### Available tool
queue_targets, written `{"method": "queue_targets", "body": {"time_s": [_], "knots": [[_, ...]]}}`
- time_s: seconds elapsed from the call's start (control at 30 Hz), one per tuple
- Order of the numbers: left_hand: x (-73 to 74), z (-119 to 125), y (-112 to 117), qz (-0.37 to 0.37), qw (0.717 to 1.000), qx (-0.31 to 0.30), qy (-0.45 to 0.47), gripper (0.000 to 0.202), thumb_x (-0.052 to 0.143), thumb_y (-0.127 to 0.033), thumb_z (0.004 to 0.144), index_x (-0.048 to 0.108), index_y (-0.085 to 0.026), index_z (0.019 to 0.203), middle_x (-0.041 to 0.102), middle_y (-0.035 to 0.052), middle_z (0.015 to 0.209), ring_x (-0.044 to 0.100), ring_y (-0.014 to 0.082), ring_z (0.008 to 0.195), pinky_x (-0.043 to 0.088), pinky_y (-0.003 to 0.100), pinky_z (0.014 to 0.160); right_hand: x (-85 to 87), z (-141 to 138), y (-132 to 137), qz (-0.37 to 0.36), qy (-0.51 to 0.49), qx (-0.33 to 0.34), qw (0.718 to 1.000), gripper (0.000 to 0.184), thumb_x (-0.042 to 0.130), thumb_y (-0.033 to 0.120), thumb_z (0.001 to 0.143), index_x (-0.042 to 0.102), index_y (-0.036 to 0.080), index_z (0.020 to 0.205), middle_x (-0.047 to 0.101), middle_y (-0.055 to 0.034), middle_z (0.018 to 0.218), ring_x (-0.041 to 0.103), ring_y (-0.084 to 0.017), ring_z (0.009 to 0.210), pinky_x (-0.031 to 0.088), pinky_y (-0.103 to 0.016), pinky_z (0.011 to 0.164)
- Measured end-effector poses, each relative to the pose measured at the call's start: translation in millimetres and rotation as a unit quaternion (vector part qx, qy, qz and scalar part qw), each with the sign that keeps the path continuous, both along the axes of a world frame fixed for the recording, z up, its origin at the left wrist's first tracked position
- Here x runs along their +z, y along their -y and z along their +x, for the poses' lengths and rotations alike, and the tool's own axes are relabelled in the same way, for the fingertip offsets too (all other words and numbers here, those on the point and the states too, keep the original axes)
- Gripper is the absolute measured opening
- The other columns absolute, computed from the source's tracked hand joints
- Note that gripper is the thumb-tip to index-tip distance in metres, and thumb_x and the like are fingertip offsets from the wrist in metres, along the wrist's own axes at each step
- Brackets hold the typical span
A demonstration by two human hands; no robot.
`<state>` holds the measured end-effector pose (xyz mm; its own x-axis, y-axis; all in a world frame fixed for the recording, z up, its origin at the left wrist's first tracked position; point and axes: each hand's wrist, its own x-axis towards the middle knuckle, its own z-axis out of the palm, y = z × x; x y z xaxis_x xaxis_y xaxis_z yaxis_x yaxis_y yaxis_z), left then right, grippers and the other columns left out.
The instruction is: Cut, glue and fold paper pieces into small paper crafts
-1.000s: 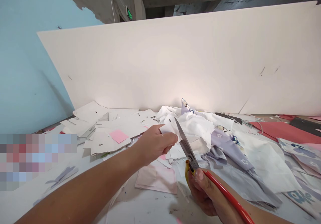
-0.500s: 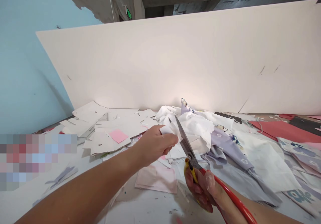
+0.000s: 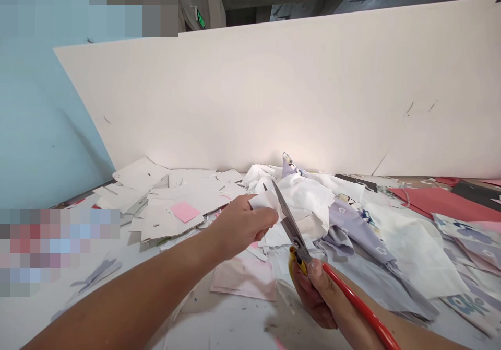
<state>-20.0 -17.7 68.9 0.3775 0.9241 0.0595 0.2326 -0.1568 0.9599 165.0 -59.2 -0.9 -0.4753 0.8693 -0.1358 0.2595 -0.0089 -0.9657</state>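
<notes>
scissors [image 3: 291,229] at white cloth [image 3: 265,200] edge

Steel scissors [image 3: 291,228] seemingly straddle a white fabric scrap [image 3: 266,201].

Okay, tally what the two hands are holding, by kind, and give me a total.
Scissors in right hand: 1
White scrap in left hand: 1
Total: 2

Pixelated patch [image 3: 58,252] (lower left) hides the table [image 3: 235,324].
</notes>
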Motion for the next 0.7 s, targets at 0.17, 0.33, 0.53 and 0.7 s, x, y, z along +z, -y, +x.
{"method": "queue_targets", "body": {"time_s": [0.17, 0.33, 0.53, 0.7], "knots": [[-0.9, 0, 0, 0.004, 1.000, -0.003, 0.006, 0.024, 0.045, -0.022, 0.068, 0.032, -0.018, 0.048, 0.028, -0.0058, 0.043, 0.024, 0.0069, 0.043, 0.021, 0.024, 0.042, 7.0, -3, 2, 0.032, 0.023, 0.000, 0.999, 0.057, 0.023, 0.077, 0.074, 0.028, 0.022, 0.059, 0.026, 0.0070, 0.050, 0.021, -0.009, 0.046, 0.018, -0.025, 0.043], [-0.6, 1, 0, -0.001, 1.000, 0.005, 0.013, 0.026, 0.045, -0.022, 0.068, 0.032, -0.018, 0.046, 0.028, -0.0058, 0.042, 0.024, 0.0069, 0.042, 0.019, 0.024, 0.042, 15.1, -7, 4, 0.018, 0.039, -0.006, 0.999, 0.061, 0.021, 0.080, 0.071, 0.028, 0.021, 0.056, 0.023, 0.0074, 0.046, 0.019, -0.008, 0.042, 0.015, -0.025, 0.040], [3.3, 1, 3, -0.014, 1.000, 0.003, 0.006, 0.028, 0.044, -0.021, 0.069, 0.031, -0.018, 0.045, 0.027, -0.0059, 0.041, 0.023, 0.0069, 0.042, 0.019, 0.025, 0.043, 8.5, -8, -1, -0.019, -0.006, -0.012, 1.000, 0.059, 0.030, 0.079, 0.070, 0.030, 0.022, 0.056, 0.023, 0.0085, 0.047, 0.019, -0.007, 0.041, 0.016, -0.023, 0.039], [3.5, 1, 3, -0.010, 1.000, 0.003, 0.007, 0.029, 0.045, -0.023, 0.071, 0.031, -0.019, 0.047, 0.028, -0.0061, 0.041, 0.023, 0.0070, 0.043, 0.020, 0.025, 0.044, 0.7, -7, -3, -0.042, -0.095, -0.036, 0.994, 0.051, 0.037, 0.071, 0.075, 0.035, 0.022, 0.061, 0.027, 0.0089, 0.049, 0.025, -0.007, 0.039, 0.023, -0.022, 0.039]]}}
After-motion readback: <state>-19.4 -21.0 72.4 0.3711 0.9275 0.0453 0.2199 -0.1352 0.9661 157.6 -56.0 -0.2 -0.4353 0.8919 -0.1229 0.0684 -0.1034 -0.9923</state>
